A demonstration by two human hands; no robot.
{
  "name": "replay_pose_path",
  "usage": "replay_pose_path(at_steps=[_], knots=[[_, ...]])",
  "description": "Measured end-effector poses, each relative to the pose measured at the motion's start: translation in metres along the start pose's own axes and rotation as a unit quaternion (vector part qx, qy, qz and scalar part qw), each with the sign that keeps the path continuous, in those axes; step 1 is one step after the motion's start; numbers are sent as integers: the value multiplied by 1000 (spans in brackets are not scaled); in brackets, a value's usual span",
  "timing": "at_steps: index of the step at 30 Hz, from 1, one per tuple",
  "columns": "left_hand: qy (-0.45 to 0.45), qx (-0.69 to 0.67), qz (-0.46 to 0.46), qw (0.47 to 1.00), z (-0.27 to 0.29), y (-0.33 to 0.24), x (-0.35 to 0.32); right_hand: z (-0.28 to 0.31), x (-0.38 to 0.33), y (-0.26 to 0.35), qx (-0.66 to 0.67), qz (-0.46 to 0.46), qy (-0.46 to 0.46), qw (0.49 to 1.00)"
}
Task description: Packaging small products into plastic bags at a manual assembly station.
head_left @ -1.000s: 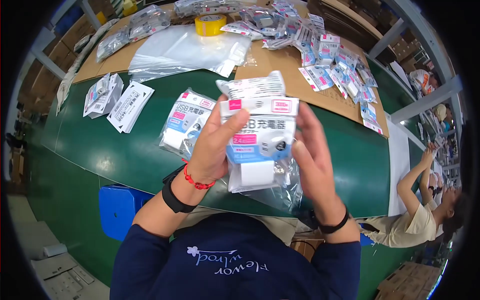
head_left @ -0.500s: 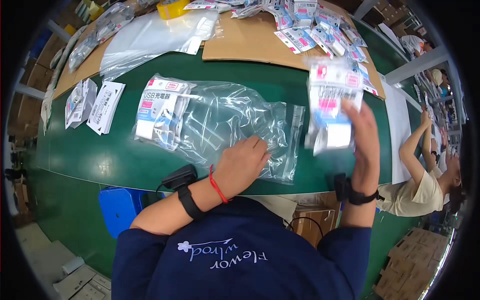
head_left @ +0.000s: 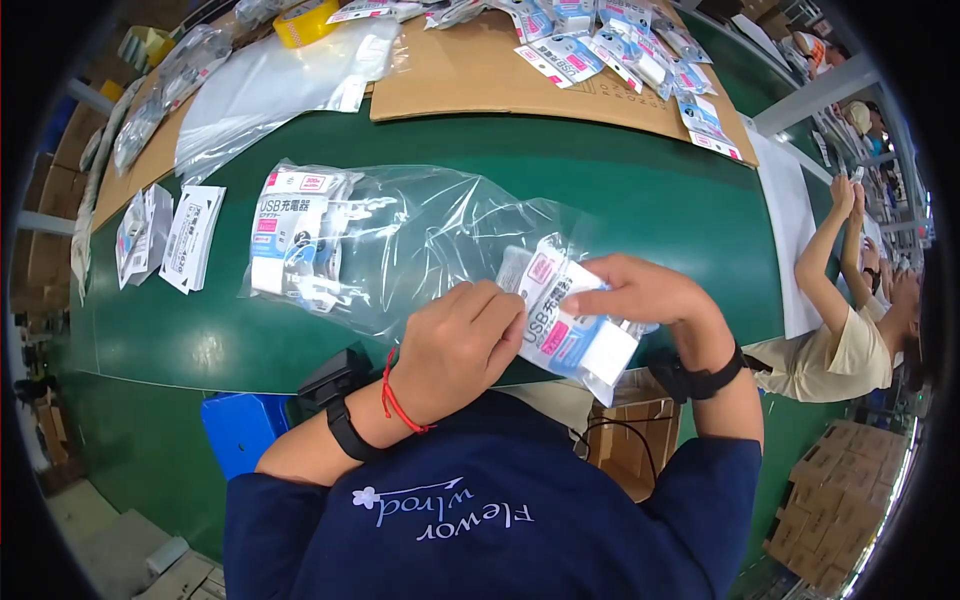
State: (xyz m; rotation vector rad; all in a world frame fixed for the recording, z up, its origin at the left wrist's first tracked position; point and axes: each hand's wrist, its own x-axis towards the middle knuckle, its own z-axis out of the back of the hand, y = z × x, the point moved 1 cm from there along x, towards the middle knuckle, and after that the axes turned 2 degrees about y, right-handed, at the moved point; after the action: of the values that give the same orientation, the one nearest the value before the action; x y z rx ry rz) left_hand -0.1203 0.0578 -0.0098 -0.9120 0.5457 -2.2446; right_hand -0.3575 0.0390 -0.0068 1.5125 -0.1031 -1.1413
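Observation:
A large clear plastic bag (head_left: 430, 225) lies on the green table with its mouth toward the right. At its left end several packaged USB chargers (head_left: 290, 240) are inside, printed white, pink and blue. My left hand (head_left: 455, 350) is closed on the bag's near edge by the mouth; its fingertips are partly hidden. In my right hand (head_left: 650, 295) is a small bunch of charger packs (head_left: 565, 320), thumb on top and fingers behind. The packs are tilted at the bag's mouth, overlapping it; whether their front end is inside is hard to tell.
Loose charger packs (head_left: 640, 50) are heaped on cardboard (head_left: 460, 85) at the far side. Flat clear bags (head_left: 280, 85) and a yellow tape roll (head_left: 305, 22) lie far left. Paper labels (head_left: 192, 238) sit at left. Another person's arm (head_left: 825, 235) is at right.
My right hand has brought the charger packs left and nearer, from beside the bag to its mouth. My left hand has shifted slightly left and down, and the bag's mouth has lifted.

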Motion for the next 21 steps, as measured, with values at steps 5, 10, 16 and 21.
replay_pose_path(at_steps=[5, 10, 16, 21], knots=[[6, 21, -11, 1000, 11, -4, -7, 17, -8, 5, 75, 1, -61, 995], [1, -10, -13, 1000, 13, -3, -4, 6, -4, 13, 32, 11, -30, 999], [12, -23, -39, 999, 11, -7, -8, -21, 35, 20, 83, 65, -16, 994], [169, -323, 118, 923, 12, -9, -32, -31, 47, 19, 229, 64, -47, 970]])
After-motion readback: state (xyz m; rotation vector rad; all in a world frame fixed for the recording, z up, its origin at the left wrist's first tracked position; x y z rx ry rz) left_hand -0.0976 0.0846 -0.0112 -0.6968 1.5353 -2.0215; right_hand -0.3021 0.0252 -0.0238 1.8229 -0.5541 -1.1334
